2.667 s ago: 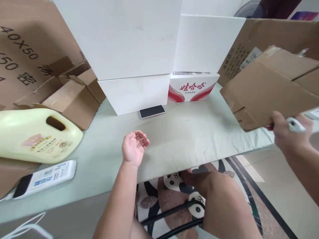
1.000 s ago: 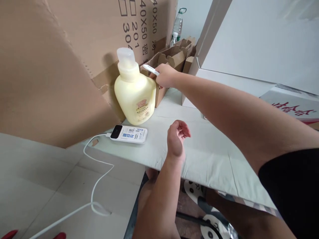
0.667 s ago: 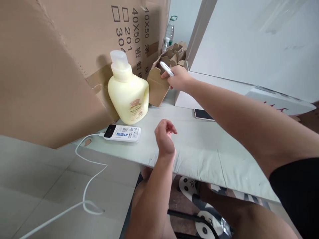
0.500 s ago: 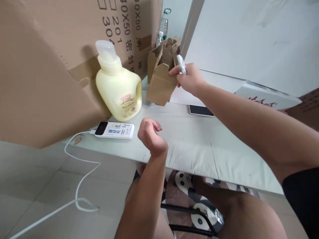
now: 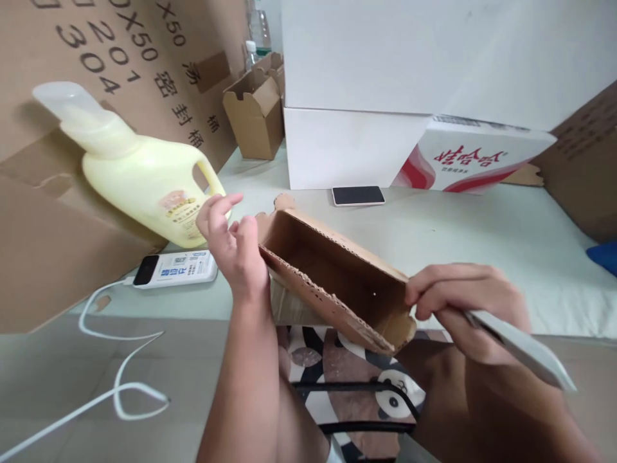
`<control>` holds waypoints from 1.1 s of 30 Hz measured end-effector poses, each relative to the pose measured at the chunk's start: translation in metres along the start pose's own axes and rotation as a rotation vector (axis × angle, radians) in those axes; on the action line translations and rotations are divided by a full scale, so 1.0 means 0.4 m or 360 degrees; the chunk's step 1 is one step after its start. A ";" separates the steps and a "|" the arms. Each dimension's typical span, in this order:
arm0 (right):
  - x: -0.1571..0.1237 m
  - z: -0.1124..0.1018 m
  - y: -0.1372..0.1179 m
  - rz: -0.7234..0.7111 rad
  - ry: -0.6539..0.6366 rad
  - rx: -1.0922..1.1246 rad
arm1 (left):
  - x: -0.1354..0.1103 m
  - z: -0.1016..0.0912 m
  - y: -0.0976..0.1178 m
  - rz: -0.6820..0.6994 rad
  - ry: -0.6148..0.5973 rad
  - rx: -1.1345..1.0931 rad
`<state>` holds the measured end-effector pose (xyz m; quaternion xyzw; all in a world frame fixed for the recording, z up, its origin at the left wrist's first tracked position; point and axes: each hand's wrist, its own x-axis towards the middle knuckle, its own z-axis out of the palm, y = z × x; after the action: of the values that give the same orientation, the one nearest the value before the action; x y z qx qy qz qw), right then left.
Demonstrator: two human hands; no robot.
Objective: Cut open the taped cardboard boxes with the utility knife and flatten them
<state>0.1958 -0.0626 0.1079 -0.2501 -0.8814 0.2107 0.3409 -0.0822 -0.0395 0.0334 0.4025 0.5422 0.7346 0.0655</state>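
Observation:
A small open-topped cardboard box [image 5: 332,276] is held tilted over the table's front edge, its dark inside facing me. My right hand [image 5: 477,308] pinches the box's right end between fingers and thumb. The same hand also keeps a slim white-and-grey tool [image 5: 523,347] with a tapered end, which points down to the right; its exact kind does not show. At the box's left end is my left hand [image 5: 234,247], fingers apart and raised, its thumb side by the cardboard. Whether it touches the box I cannot tell.
Left stand a pale yellow detergent bottle [image 5: 144,180] and a power bank [image 5: 176,269] with a white cable. Behind are more small cardboard boxes [image 5: 255,122], plastic bottles, a phone [image 5: 359,195] and white cartons [image 5: 347,145]. A large cardboard carton [image 5: 43,244] borders the left.
My right hand has taken a small cardboard box from the group at the back and brought it toward me. My left hand has moved to its left end, fingers spreading. The view has shifted right.

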 end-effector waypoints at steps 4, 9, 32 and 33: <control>-0.065 -0.023 -0.001 0.0304 0.0005 -0.0176 | -0.012 0.055 0.014 -0.0089 -0.0348 -0.0188; -0.107 -0.053 0.071 0.0360 -0.0040 -0.0426 | -0.028 0.110 0.034 -0.0192 -0.0158 -0.0573; -0.130 0.047 0.213 0.1102 0.0912 0.0503 | -0.036 0.085 -0.046 0.0381 -0.0834 0.0220; -0.127 0.047 0.222 0.1221 0.0892 0.0450 | -0.037 0.084 -0.052 0.0317 -0.0754 0.0188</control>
<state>0.2415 -0.0264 0.0217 -0.5549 -0.5630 0.3631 0.4933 -0.0571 -0.0138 0.0109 0.6178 0.5114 0.5898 0.0944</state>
